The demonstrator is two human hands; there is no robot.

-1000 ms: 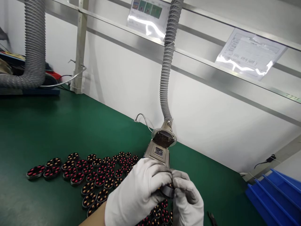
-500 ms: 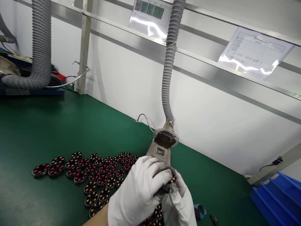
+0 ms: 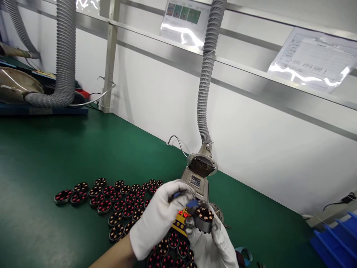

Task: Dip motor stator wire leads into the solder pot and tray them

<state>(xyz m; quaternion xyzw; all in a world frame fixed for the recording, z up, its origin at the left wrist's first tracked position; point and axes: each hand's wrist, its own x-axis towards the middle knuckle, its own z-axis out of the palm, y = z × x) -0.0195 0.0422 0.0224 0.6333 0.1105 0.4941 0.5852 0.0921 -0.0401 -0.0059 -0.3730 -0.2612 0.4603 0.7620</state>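
My left hand (image 3: pixel 160 217), in a white glove, has its thumb and fingertips pinched together beside the round part. A small dark-blue thing shows at those fingers, too blurred to name. My right hand (image 3: pixel 216 242), also gloved, grips a black round part (image 3: pixel 204 220) by its sides, its face with copper-coloured pads turned up. A blue piece (image 3: pixel 192 203) shows between the hands, at the part's left edge; I cannot tell what it belongs to. Many similar black discs (image 3: pixel 130 198) with pink or copper-coloured pads lie in rows on the green table (image 3: pixel 92 149).
Behind my hands stands a yellow device (image 3: pixel 178 225) with a red digital display, partly hidden. Past it, a metal hood (image 3: pixel 202 163) hangs on a grey hose (image 3: pixel 206 82). Blue trays (image 3: pixel 334 238) stand at the right. A light-blue ring of tape (image 3: pixel 245 255) lies near my right hand.
The view has shifted slightly left. My hands have moved apart, so the round part and the yellow device's display now show. My left fingers have come off the part's top.
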